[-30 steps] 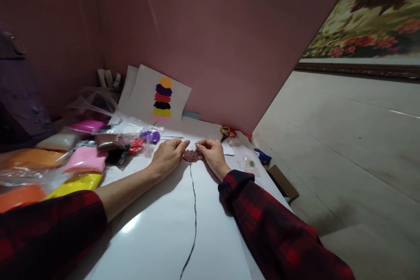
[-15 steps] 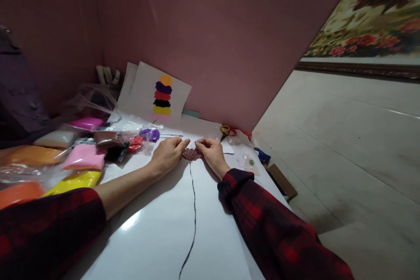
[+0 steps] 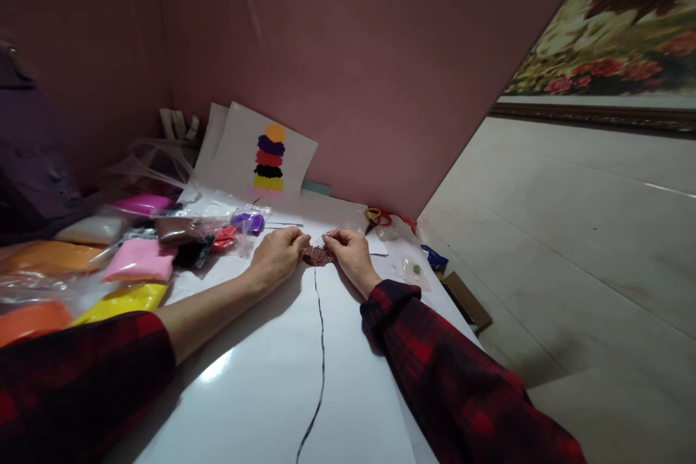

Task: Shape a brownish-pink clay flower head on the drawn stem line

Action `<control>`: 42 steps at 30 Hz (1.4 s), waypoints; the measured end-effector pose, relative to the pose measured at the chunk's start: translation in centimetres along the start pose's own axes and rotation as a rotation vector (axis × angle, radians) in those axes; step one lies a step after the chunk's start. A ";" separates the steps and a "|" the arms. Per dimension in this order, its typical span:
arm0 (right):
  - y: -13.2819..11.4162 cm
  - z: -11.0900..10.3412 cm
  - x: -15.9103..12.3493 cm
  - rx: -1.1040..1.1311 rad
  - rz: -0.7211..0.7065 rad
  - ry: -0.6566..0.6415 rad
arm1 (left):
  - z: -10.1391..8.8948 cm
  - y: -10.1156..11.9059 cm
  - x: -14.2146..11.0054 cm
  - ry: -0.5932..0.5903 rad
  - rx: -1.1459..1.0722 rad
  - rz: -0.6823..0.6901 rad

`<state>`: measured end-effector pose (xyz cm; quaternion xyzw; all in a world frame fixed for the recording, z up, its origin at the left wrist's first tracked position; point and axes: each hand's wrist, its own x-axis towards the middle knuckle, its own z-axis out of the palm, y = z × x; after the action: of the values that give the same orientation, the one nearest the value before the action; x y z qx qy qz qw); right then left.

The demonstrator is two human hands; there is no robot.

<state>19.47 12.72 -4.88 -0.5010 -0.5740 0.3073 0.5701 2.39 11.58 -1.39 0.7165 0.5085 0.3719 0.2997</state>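
resting between left hand (image 3: pixel 278 255) and right hand (image 3: pixel 351 255), brown textured piece (image 3: pixel 317 255)

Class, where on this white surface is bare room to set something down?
Either side of the dark line, between the sleeves. Crowded: the left, with coloured packets, and around the brown piece between left hand and right hand.
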 end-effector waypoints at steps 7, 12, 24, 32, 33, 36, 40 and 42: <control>0.3 0.0 0.1 -0.022 -0.032 0.001 | -0.1 0.3 -0.2 -0.004 -0.018 -0.035; 0.2 -0.1 0.1 -0.046 -0.037 0.000 | 0.1 -0.1 0.0 0.004 -0.019 -0.036; 0.0 0.0 0.0 -0.056 -0.046 0.001 | -0.2 0.2 -0.2 -0.002 -0.005 0.010; 0.0 0.0 0.1 -0.060 -0.055 0.003 | 0.0 -0.1 0.0 0.019 -0.033 -0.007; 0.0 0.0 0.1 -0.058 -0.055 0.004 | 0.0 0.0 0.0 0.023 -0.035 -0.009; 0.0 0.0 0.1 -0.051 -0.050 0.004 | 0.0 -0.1 0.0 0.031 -0.052 -0.019; 0.0 0.0 0.0 -0.052 -0.043 0.002 | 0.1 -0.3 -0.1 0.046 -0.054 -0.011; 0.1 0.0 0.0 -0.052 -0.040 0.002 | 0.0 -0.2 -0.1 0.050 -0.043 -0.010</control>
<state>19.47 12.76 -4.93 -0.5043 -0.5913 0.2803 0.5635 2.28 11.53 -1.57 0.6980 0.5110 0.3990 0.3042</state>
